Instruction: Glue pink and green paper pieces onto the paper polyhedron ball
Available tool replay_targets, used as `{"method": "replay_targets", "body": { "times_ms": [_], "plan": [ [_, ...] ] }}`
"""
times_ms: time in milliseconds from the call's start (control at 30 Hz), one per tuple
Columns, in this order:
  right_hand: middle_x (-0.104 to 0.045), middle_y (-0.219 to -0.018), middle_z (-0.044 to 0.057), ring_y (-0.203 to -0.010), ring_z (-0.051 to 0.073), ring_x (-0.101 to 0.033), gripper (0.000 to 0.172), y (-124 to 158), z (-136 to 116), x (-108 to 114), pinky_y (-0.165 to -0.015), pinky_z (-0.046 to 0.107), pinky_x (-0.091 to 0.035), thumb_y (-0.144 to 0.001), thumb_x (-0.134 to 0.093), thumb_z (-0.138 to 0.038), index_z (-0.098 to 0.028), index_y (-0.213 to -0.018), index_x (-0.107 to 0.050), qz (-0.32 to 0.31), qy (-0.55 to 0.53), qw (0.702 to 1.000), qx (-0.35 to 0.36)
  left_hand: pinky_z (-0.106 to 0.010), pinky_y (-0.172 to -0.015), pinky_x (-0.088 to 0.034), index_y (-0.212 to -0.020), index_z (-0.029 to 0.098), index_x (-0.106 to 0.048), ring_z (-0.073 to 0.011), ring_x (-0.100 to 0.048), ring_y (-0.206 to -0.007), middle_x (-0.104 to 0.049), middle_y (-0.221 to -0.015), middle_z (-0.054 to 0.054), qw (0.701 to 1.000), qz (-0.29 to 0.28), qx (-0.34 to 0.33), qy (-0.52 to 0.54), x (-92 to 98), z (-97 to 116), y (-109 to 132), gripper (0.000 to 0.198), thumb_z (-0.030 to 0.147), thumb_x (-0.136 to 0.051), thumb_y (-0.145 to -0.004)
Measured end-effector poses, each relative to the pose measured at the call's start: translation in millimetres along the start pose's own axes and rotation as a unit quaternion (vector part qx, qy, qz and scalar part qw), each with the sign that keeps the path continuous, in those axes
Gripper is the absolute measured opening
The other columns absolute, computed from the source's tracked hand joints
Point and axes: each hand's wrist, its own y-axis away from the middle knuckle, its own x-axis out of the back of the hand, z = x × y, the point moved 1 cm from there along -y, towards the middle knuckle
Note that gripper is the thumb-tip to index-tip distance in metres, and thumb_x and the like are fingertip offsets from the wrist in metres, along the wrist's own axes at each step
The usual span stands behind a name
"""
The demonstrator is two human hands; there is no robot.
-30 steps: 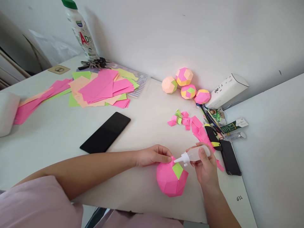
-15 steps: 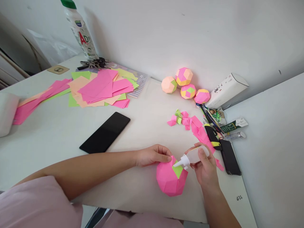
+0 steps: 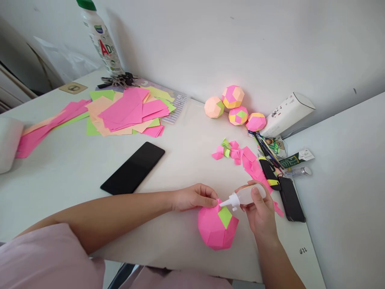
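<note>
A pink folded-paper ball [image 3: 214,229] with one green square face rests on the white table [image 3: 69,168] near its front edge. My left hand [image 3: 194,196] grips the ball's top left edge with curled fingers. My right hand [image 3: 259,210] is wrapped around a small clear glue bottle [image 3: 245,196]. Its white nozzle points left at the ball's top, just above the green face.
A black phone [image 3: 134,167] lies left of my hands. Loose pink, green and peach paper sheets [image 3: 126,110] cover the back left. Several finished paper balls [image 3: 234,106] sit by the wall. Small folded pieces [image 3: 236,152], pens and another dark phone [image 3: 290,198] lie to the right.
The glue bottle's nozzle dipped onto the green face half a second ago and has now lifted back up to the ball's top edge. My left hand stayed put.
</note>
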Motion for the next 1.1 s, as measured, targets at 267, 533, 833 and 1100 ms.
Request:
{"method": "replay_targets", "body": {
  "times_ms": [267, 533, 833, 1100],
  "plan": [
    [-0.07, -0.071, 0.003, -0.053, 0.013, -0.056, 0.023, -0.9, -0.8, -0.3, -0.043, 0.022, -0.039, -0.082, -0.066, -0.04, -0.022, -0.092, -0.056, 0.018, -0.009, 1.0, 0.012, -0.022, -0.064, -0.041, -0.072, 0.014, -0.07, -0.0087, -0.054, -0.064, -0.064, -0.067, 0.002, 1.0, -0.001, 0.0, -0.004, 1.5, -1.8, -0.7, 0.025, 0.035, -0.08, -0.063],
    [-0.07, -0.071, 0.003, -0.051, 0.013, -0.055, 0.023, 0.0, -1.6, -0.2, -0.041, 0.022, -0.038, -0.082, -0.065, -0.041, -0.022, -0.092, -0.056, 0.016, -0.009, 1.0, 0.01, -0.023, -0.065, -0.042, -0.073, 0.014, -0.07, -0.0097, -0.056, -0.066, -0.065, -0.069, 0.001, 1.0, 0.001, -0.001, -0.001, 1.2, -1.4, -0.8, 0.025, 0.035, -0.081, -0.063],
    [-0.069, -0.071, 0.003, -0.052, 0.014, -0.055, 0.024, -0.1, -0.9, -0.9, -0.043, 0.023, -0.038, -0.081, -0.066, -0.041, -0.022, -0.091, -0.056, 0.023, 0.004, 1.0, 0.007, -0.022, -0.064, -0.042, -0.072, 0.014, -0.07, -0.0093, -0.055, -0.064, -0.064, -0.068, 0.001, 1.0, -0.001, 0.0, -0.007, 1.4, -1.6, -0.2, 0.024, 0.035, -0.08, -0.064],
    [-0.069, -0.067, 0.002, -0.047, 0.012, -0.051, 0.025, -2.3, -1.2, 1.0, -0.041, 0.023, -0.038, -0.08, -0.067, -0.042, -0.022, -0.089, -0.056, 0.058, -0.014, 0.998, 0.017, -0.023, -0.065, -0.042, -0.072, 0.014, -0.07, -0.0098, -0.056, -0.066, -0.065, -0.069, 0.001, 1.0, -0.006, -0.003, -0.006, 0.1, -1.0, -0.2, 0.024, 0.035, -0.079, -0.066]
  ]
}}
